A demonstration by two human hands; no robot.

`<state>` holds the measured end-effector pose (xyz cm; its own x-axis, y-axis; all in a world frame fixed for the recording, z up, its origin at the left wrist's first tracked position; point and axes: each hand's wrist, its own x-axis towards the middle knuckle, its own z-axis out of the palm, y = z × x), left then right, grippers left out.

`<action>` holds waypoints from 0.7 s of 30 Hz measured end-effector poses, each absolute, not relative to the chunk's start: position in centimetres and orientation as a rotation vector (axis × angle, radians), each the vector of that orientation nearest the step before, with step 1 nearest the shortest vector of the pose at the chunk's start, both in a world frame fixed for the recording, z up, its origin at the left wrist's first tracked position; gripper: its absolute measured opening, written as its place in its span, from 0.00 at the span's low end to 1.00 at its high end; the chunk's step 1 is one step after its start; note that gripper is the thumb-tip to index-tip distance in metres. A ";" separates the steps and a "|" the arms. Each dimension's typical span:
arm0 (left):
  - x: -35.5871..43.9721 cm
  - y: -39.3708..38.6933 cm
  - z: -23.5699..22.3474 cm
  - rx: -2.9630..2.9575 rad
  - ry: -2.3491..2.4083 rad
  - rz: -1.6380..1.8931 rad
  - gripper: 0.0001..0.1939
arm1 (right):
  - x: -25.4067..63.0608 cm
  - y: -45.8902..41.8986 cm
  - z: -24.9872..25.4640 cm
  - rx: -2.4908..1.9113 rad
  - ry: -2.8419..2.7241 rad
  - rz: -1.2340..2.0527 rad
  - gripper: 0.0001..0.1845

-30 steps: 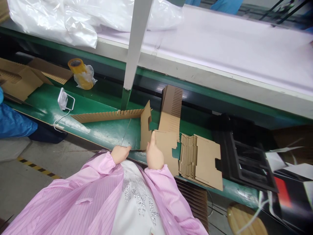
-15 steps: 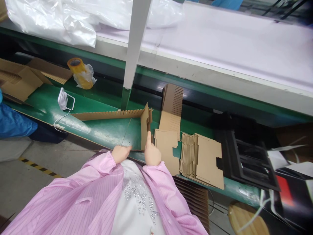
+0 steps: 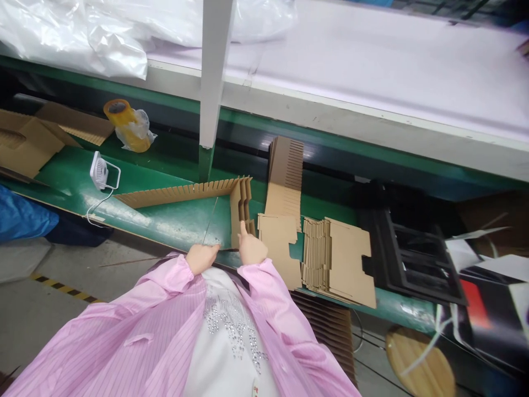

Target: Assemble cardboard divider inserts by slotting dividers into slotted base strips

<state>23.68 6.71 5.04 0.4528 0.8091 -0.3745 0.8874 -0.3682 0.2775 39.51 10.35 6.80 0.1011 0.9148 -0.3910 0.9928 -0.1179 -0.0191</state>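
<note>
Several upright cardboard panels (image 3: 235, 212) could tip if the right hand (image 3: 253, 251), forefinger extended, bumps them by the desk's (image 3: 173, 220) near edge; left hand (image 3: 200, 258) curled; what either grips, cannot tell

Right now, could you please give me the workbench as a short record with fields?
Left hand: at the near bench edge; grip unclear
Right hand: index finger extended at the upright crosspieces
Long slotted strip: on edge, meeting the crosspieces
Right of the right hand: flat notched panels, slotted strip stack, black frames
Left side: white fan, yellow tape roll partly in plastic
</note>
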 end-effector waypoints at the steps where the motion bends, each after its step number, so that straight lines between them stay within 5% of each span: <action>1: 23.7 6.8 5.1 2.273 1.421 -0.244 0.19 | 39.8 10.5 6.7 2.151 1.940 -0.458 0.27; 7: 23.7 6.8 5.3 2.290 1.420 -0.250 0.19 | 46.7 9.9 3.7 2.694 1.913 -0.702 0.26; 11: 23.8 6.8 5.3 2.285 1.429 -0.265 0.19 | 52.6 6.3 1.2 2.873 1.358 -0.595 0.51; 13: 23.8 6.9 5.2 2.286 1.433 -0.287 0.19 | 54.5 3.9 0.3 2.861 1.186 -0.612 0.56; 21: 24.1 7.1 5.3 2.292 1.420 -0.269 0.19 | 58.3 0.5 0.5 2.894 1.056 -0.739 0.42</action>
